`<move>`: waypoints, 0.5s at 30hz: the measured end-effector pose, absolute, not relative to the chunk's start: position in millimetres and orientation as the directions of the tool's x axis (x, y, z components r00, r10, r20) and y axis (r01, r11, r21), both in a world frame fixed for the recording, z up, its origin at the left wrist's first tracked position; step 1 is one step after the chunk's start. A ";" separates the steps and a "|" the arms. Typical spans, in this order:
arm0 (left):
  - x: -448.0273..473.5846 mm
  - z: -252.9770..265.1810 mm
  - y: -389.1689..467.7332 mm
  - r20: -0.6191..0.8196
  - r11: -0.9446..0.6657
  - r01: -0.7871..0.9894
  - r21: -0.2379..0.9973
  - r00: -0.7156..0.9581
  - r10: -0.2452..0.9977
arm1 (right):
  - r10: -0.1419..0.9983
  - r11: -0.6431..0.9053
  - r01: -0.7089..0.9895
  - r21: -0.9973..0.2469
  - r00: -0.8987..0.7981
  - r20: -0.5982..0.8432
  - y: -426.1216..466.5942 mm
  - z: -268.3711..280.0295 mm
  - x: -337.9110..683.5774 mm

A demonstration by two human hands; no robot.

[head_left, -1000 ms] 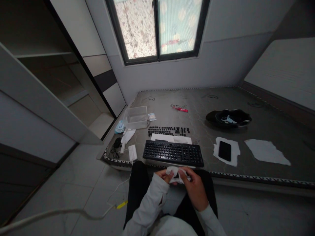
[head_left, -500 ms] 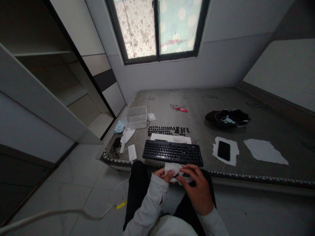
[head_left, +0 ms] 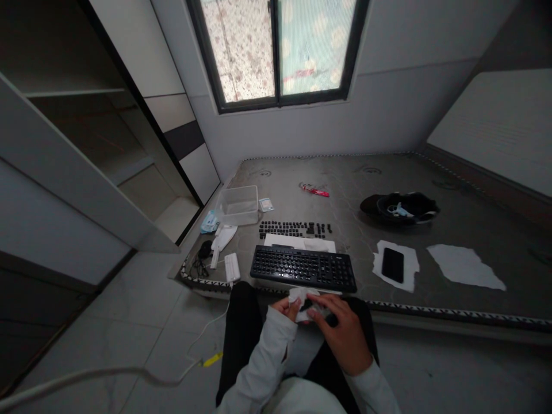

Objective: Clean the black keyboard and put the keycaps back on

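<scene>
Above my lap, my left hand [head_left: 288, 309] is closed around a crumpled white tissue [head_left: 297, 294]. My right hand [head_left: 342, 328] reaches in from the other side, thumb and fingers at the tissue's right edge. Between the two hands shows a small dark piece [head_left: 307, 305], too blurred to name for certain. Just beyond them lies a black keyboard [head_left: 302, 267] at the mattress edge, many of its keycaps off. Rows of loose black keycaps [head_left: 284, 229] are laid out behind it, past a white sheet [head_left: 297, 242].
On the mattress, a clear plastic box [head_left: 239, 207], a white power strip [head_left: 232, 267] and a white cloth [head_left: 224, 237] sit left. Rightward are a black phone [head_left: 392, 265] on paper, another paper sheet [head_left: 466, 266] and a black cap [head_left: 401, 208]. A red-wrapped item [head_left: 317, 191] lies farther back.
My right fingers have shifted slightly left over the tissue, and its folds have moved. More of the dark piece shows between my hands. The things on the mattress stay put.
</scene>
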State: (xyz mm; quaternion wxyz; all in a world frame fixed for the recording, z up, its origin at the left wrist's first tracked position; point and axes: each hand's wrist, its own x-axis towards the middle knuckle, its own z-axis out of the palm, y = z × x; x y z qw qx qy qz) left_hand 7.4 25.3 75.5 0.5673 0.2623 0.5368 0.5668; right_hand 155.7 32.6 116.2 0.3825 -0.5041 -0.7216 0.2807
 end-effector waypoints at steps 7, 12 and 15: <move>10.7 77.4 23.7 -0.304 0.211 -0.342 0.916 -0.246 0.920 | 0.975 0.220 0.463 -0.858 -0.136 0.176 33.9 111.2 156.1; 10.3 87.7 27.1 -0.343 0.184 -0.419 0.889 -0.343 0.875 | 0.992 0.093 0.302 -0.949 -0.112 0.061 34.0 114.8 159.6; 2.9 91.0 29.3 -0.380 0.183 -0.459 0.870 -0.385 0.841 | 0.999 -0.007 0.166 -0.986 -0.041 -0.014 37.8 108.2 166.9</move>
